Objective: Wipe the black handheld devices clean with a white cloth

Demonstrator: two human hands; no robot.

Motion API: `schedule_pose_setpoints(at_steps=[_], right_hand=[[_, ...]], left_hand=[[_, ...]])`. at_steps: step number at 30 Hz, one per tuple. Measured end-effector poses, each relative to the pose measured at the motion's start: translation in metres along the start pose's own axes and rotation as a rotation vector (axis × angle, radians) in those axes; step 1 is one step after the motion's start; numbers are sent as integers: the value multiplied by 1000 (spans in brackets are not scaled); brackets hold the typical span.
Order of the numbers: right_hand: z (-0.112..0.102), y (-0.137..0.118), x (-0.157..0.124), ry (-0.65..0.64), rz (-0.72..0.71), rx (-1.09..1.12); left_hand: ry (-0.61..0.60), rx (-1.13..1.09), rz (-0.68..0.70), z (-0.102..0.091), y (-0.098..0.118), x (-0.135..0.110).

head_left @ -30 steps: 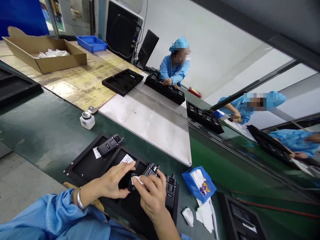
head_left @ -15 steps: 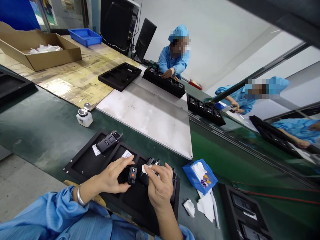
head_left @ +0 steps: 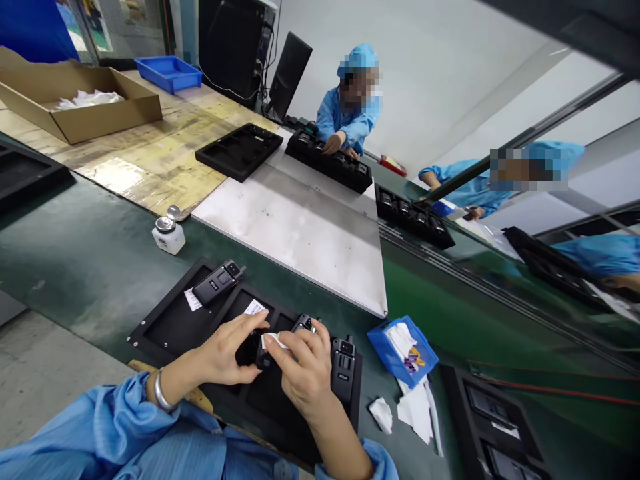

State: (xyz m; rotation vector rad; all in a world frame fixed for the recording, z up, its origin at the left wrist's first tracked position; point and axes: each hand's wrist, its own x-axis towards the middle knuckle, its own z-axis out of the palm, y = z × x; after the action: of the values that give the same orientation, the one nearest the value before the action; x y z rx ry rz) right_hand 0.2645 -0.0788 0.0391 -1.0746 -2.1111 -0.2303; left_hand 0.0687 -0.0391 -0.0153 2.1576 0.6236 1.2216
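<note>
A black foam tray (head_left: 167, 327) with recesses lies on the green belt in front of me. My left hand (head_left: 225, 353) grips a small black handheld device (head_left: 260, 350) over the tray's middle. Pressed onto that device is a small white wipe (head_left: 274, 341), pinched in my right hand (head_left: 300, 373). One black device (head_left: 216, 283) lies across the tray's far left recess. Another device (head_left: 343, 368) stands in the right recess, just beside my right hand. A white label (head_left: 254, 308) shows in the middle recess.
A white solvent dispenser (head_left: 169, 235) stands on the belt at left. A blue box of wipes (head_left: 403, 350) and crumpled wipes (head_left: 383, 415) lie at right. Beyond are a metal plate (head_left: 300, 233), an empty tray (head_left: 239, 150), a cardboard box (head_left: 75, 100), and co-workers in blue handling trays.
The device had been turned so an orange button showed; it is now turned back and my right hand has come down with the wipe onto it.
</note>
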Motion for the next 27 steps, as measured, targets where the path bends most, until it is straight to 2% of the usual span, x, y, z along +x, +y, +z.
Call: schedule_pose_setpoints(at_steps=[9, 14, 17, 20, 27], right_hand=[[-20, 8, 9, -134, -72, 14], [-26, 13, 6, 1, 57, -42], [-21, 12, 3, 48, 176, -15], [-13, 5, 2, 44, 222, 22], [4, -9, 9, 1, 138, -12]], left_hand=[[-5, -4, -15, 1, 0, -2], [1, -21, -13, -1, 2, 1], [2, -34, -3, -2, 3, 3], [-4, -28, -12, -2, 3, 4], [-5, -8, -9, -2, 1, 4]])
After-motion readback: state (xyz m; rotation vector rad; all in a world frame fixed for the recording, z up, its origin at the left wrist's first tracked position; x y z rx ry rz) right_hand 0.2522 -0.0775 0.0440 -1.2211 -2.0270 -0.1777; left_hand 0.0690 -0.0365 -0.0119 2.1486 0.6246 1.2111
